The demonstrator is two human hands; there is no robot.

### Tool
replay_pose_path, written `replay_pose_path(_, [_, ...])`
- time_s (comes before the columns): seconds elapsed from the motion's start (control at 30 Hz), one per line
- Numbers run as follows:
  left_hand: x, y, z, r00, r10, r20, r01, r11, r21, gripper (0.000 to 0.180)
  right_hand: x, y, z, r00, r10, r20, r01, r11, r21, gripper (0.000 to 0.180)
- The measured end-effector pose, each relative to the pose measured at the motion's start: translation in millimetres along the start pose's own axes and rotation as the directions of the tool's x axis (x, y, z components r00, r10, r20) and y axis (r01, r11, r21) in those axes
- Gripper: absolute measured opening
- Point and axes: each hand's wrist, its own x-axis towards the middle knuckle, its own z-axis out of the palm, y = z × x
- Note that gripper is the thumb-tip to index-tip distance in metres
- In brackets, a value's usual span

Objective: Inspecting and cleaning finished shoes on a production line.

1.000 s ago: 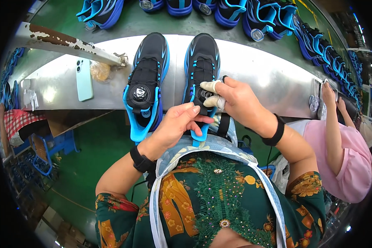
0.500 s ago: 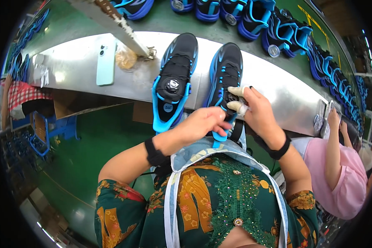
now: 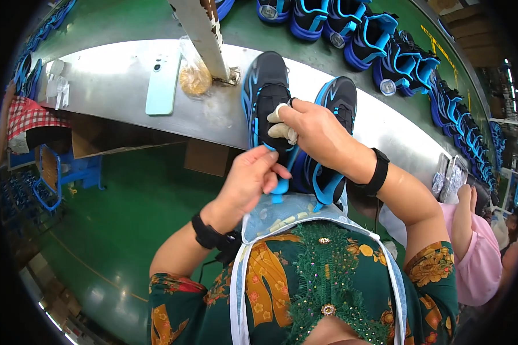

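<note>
Two black and blue sneakers lie side by side at the bench's near edge, heels toward me. Over the left sneaker (image 3: 268, 73), the fingers of my right hand (image 3: 319, 129), some in pale finger covers, are bent together on the tongue and hide what lies under them. My left hand (image 3: 248, 179) is closed in a pinch at this shoe's collar, by the opening. The right sneaker (image 3: 340, 102) rests under my right wrist, partly covered, with neither hand gripping it. Both heels reach over the bench edge to my light blue apron (image 3: 282, 213).
Left of the shoes a chipped metal post (image 3: 204, 40) rises from the steel bench (image 3: 121, 80). Beside it are a bagged tan item (image 3: 194, 77) and a mint-green phone (image 3: 163, 86). Rows of similar sneakers (image 3: 369, 40) line the green surface beyond. A person in pink (image 3: 474, 253) works at right.
Both hands have moved from the right sneaker to the left one. The right sneaker has shifted a little nearer to me. My view has swung slightly left.
</note>
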Motion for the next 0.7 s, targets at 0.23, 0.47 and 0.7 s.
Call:
replay_pose_path(0.23, [-4, 5, 5, 0.995, 0.02, 0.098, -0.009, 0.994, -0.113, 0.021, -2, -2, -10, 0.998, 0.003, 0.06, -0.004, 1.0, 0.02, 0.029])
replay_pose_path(0.47, [-1, -3, 0, 0.994, 0.038, 0.099, -0.029, 0.995, -0.096, 0.022, 1, -13, -20, 0.997, 0.015, 0.079, -0.013, 1.0, -0.016, 0.024])
replay_pose_path(0.7, [-5, 1, 7, 0.998, 0.023, 0.052, -0.019, 0.997, -0.075, 0.024, -2, -14, -20, 0.999, 0.044, 0.007, -0.043, 0.996, -0.079, 0.032])
